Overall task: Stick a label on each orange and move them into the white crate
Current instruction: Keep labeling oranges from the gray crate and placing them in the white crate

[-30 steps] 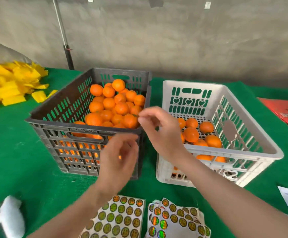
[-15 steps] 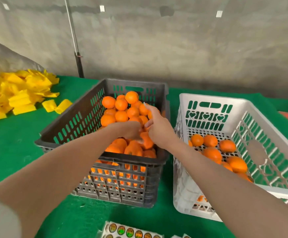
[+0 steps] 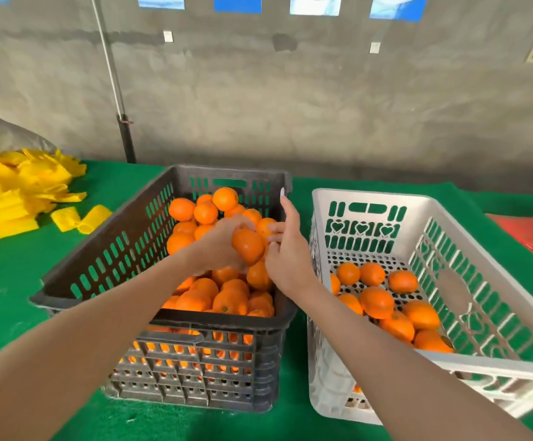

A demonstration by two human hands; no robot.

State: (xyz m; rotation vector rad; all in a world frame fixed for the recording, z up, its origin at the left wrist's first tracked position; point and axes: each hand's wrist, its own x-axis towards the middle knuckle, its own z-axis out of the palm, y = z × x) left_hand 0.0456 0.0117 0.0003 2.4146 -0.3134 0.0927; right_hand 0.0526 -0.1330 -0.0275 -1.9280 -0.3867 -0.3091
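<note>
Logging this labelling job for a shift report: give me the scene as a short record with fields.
left hand: grips one orange above the dark crate
right hand: fingertips at that orange; no label visible
dark crate: holds an orange heap
white crate: several oranges on its floor
table: green cloth, yellow pile at far left
</note>
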